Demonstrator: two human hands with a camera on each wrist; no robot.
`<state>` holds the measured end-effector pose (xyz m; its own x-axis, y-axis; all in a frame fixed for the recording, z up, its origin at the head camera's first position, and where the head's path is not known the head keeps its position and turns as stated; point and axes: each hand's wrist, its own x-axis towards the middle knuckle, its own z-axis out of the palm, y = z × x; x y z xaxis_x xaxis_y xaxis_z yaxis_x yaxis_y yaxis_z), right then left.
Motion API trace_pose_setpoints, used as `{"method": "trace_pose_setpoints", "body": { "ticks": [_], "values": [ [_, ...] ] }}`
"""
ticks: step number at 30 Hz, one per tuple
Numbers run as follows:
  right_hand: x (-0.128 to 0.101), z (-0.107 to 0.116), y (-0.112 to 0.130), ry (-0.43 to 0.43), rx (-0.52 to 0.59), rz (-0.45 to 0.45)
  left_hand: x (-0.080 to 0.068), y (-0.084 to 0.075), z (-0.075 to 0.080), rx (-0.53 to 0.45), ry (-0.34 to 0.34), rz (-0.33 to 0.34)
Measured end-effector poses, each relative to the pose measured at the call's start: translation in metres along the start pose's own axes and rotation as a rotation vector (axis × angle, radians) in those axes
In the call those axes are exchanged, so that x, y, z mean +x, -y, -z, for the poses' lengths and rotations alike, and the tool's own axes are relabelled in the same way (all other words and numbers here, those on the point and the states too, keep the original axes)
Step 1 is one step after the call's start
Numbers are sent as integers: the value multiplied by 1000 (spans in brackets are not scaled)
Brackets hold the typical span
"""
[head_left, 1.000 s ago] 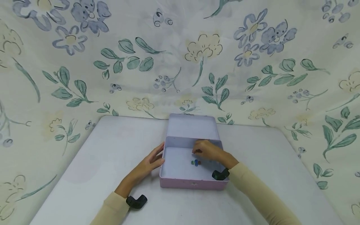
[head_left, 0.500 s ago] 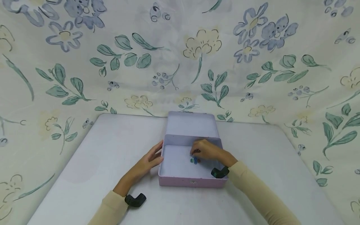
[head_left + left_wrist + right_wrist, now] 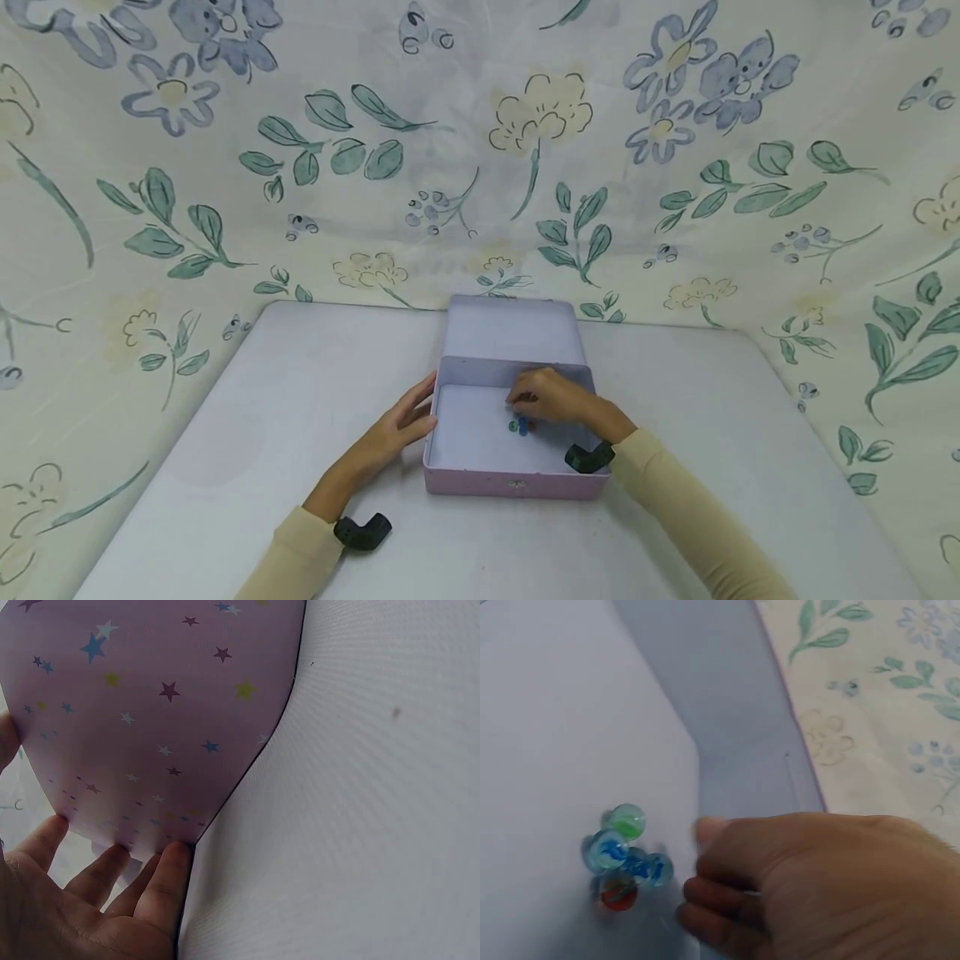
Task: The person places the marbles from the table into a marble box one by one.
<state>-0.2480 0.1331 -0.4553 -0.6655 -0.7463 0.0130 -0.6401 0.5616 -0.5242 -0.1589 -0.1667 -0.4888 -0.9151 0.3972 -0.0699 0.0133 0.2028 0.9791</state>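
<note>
Right wrist view: right hand (image 3: 817, 885) grip clenched beside marbles (image 3: 622, 855), its contents hidden.

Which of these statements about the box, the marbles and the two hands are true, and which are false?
1. The box stands with its lid open. True.
2. The marbles lie on the table outside the box. False: they lie in a cluster on the floor of the box.
3. The left hand rests with straight fingers against the outer left wall of the box. True.
4. The right hand is inside the box, beside the marbles. True.
5. All the marbles are red. False: one is red, one green, the others blue.
6. The outside of the box is plain. False: the left wrist view shows coloured stars on it.
</note>
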Motion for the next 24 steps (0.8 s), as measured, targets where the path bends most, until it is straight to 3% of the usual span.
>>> {"method": "trace_pose_setpoints", "body": {
  "ticks": [5, 12, 18, 24],
  "values": [
    [-2, 10, 1, -142, 103, 44, 0, 0, 1, -12, -3, 2],
    [-19, 38, 9, -154, 147, 38, 0, 1, 0, -9, 6, -12],
    [-47, 62, 12, -168, 135, 6, 2, 3, 1, -7, 8, -34],
    [-88, 77, -2, -286, 107, -94, 3, 2, 1, -10, 19, -43]
  ]
}}
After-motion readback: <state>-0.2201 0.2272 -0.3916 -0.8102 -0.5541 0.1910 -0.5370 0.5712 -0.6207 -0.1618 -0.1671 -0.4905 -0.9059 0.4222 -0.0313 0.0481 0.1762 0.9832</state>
